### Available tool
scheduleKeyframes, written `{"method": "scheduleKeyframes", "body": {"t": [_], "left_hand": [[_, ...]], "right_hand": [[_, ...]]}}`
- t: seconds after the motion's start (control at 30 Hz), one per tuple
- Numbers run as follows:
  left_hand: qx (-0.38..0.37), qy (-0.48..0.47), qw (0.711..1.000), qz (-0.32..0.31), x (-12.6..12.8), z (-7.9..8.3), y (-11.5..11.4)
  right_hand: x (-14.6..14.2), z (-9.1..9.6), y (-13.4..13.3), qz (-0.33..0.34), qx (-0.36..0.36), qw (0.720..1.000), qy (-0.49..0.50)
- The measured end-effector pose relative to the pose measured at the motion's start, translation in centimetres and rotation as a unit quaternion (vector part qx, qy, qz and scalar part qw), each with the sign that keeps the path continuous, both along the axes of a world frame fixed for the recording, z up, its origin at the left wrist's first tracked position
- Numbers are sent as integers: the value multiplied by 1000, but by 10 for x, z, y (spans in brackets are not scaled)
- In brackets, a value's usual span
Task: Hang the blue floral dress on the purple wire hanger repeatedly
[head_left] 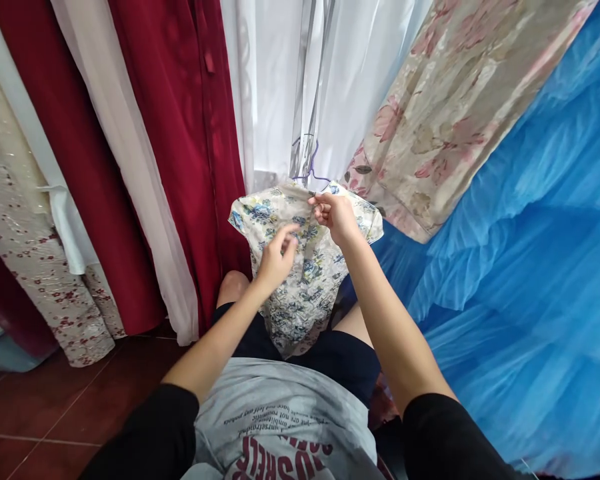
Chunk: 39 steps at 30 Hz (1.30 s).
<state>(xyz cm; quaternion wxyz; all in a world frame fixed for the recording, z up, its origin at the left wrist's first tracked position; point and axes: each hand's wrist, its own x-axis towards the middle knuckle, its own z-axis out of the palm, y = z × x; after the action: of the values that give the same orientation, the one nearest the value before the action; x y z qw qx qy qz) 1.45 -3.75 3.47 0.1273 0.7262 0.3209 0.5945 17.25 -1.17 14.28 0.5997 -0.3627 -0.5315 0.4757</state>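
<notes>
A white short-sleeved garment with blue and yellow flowers (313, 270) hangs in front of me on a thin purple hanger (314, 163), its lower part lying over my lap. At the back neckline, my right hand (334, 217) pinches the garment's edge between thumb and fingertips, just below the hanger. My left hand (279, 259) is slightly lower and to the left, in front of the floral cloth. Its fingers are bent and apart, with nothing visible in them. Whether its fingertips touch the cloth I cannot tell.
Long dark red drapes (175, 133) and a pale sheer cloth (130, 167) hang at left. White fabric (270, 87) hangs behind the hanger. To the right are a beige floral cloth (440, 127) and blue ruffled tulle (540, 300). Red floor tiles (75, 400) show at lower left.
</notes>
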Motion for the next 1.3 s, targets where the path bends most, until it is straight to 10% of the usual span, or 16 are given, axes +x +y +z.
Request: {"method": "scheduleKeyframes", "body": {"t": [0.17,0.3,0.43,0.53,0.67,0.93,1.13,1.3], "left_hand": [[118,120,986,10,5,103,46],[151,135,979,37,5,128,52],[109,-52,990,66,-32,136,70],[-56,-292,953,49,-76,126,95],[-280,-512,811,33,-111,75,106],[-413,-449,787,-92,-35,-28,66],[-366,-361,816,-266,36,-10,28],[-223,-123,907,-336,62,10,-11]], "right_hand": [[0,3,2,-25,87,994,-57],[-7,-21,12,-97,94,987,-92],[-15,-57,7,-75,52,993,-72],[-23,-73,-6,-46,33,998,-42],[-40,-85,-13,-17,-3,1000,5],[4,-137,-26,-145,-61,971,180],[54,-185,-62,-302,-59,930,202],[36,-178,-69,-296,-23,948,111]]}}
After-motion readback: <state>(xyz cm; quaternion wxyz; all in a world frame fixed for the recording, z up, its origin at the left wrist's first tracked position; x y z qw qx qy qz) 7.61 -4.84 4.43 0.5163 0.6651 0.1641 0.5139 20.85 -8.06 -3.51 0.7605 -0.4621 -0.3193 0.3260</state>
